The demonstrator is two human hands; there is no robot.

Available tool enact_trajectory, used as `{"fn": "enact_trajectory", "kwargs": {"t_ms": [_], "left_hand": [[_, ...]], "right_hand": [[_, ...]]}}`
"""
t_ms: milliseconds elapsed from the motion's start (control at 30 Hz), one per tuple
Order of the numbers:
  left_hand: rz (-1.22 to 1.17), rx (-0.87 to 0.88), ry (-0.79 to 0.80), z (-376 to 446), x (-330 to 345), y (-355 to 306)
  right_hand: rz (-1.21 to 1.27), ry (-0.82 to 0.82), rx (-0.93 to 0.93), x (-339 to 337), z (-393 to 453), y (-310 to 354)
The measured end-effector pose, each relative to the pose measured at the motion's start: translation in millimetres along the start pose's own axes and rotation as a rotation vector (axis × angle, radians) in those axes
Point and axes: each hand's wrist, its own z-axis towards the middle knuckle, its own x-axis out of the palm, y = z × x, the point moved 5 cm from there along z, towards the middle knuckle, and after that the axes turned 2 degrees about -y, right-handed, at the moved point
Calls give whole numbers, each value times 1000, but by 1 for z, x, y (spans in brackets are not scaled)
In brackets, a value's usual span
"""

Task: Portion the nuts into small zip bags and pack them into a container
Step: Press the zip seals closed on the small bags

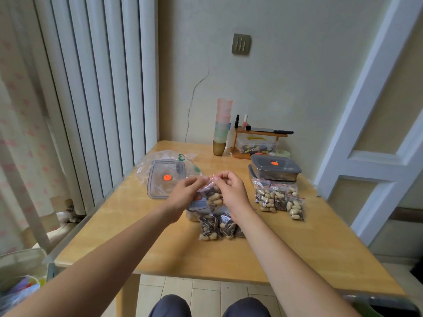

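Observation:
Above the table's middle I hold a small zip bag (213,197) filled with peanuts and sunflower seeds. My left hand (183,194) pinches its top edge from the left and my right hand (230,191) pinches it from the right. Under the bag an open container (194,208) is mostly hidden by my hands. Filled bags (217,226) lie in front of it. Several more filled bags (278,197) lie to the right. A grey lid (166,178) with an orange dot rests on a clear plastic bag (160,156) at the left.
A closed grey-lidded container (274,168) stands at the back right of the wooden table (160,248). Behind it are stacked cups (222,124) and a small wooden rack (258,143) with a box of items. A radiator (91,88) runs along the left.

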Motion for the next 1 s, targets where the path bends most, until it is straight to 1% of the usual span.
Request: {"fn": "enact_trajectory", "kwargs": {"t_ms": [67,200,400,533,733,1000], "left_hand": [[12,45,-4,-2,2,-3],[-15,81,-72,-2,1,-6],[-2,119,-117,-4,1,-11],[-14,159,-128,-6,2,-14],[-42,157,-148,-5,-1,-15],[21,153,-111,-7,-1,-13]], "right_hand": [[8,6,25,0,0,-2],[-40,5,55,5,1,-7],[3,2,-1,10,1,-2],[11,-51,-44,6,1,0],[19,12,13,5,-1,-3],[1,5,-19,4,-3,0]]}}
